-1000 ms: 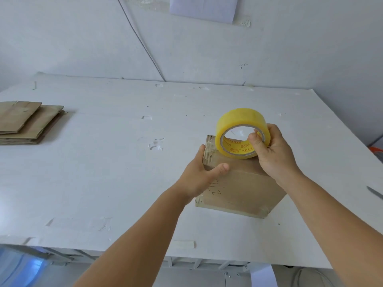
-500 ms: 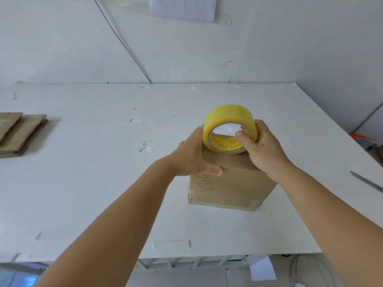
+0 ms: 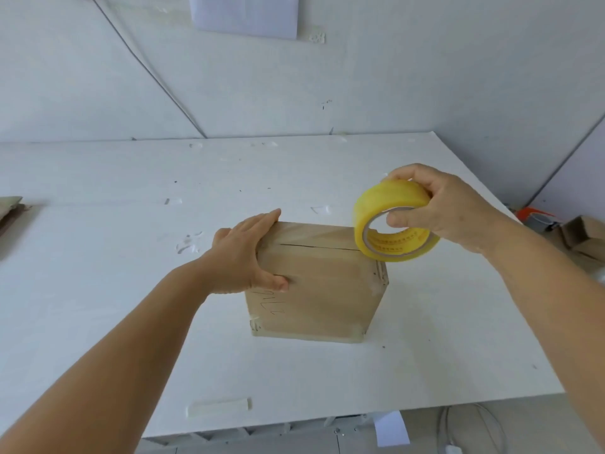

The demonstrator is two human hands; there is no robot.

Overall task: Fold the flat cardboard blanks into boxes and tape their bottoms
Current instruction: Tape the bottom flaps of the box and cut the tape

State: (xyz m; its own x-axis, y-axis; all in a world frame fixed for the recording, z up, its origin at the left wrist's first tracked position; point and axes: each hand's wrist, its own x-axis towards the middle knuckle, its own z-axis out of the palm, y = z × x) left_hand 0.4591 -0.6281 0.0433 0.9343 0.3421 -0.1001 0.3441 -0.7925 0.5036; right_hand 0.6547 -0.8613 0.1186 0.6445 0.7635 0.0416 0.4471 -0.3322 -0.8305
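Taping step: left hand [image 3: 244, 257] steadies the box [image 3: 316, 280] mid-tabletop [image 3: 98, 290], fingers flat; right hand [image 3: 438, 211] grips the tape roll [image 3: 393, 224] at the seam's right end (next: press, tear).

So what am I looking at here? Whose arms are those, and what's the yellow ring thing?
Those arms belong to a person who wears a camera on their head, so you see what they see, looking down at a white table. There is no robot, just two bare hands. On the table stands a brown cardboard box. The left hand lies over its left edge to keep it steady. The right hand holds the yellow ring, which is a roll of sticky tape, at the box's far right corner. A slit shows in the top where the flaps meet. At the far left edge lie flat cardboard pieces.
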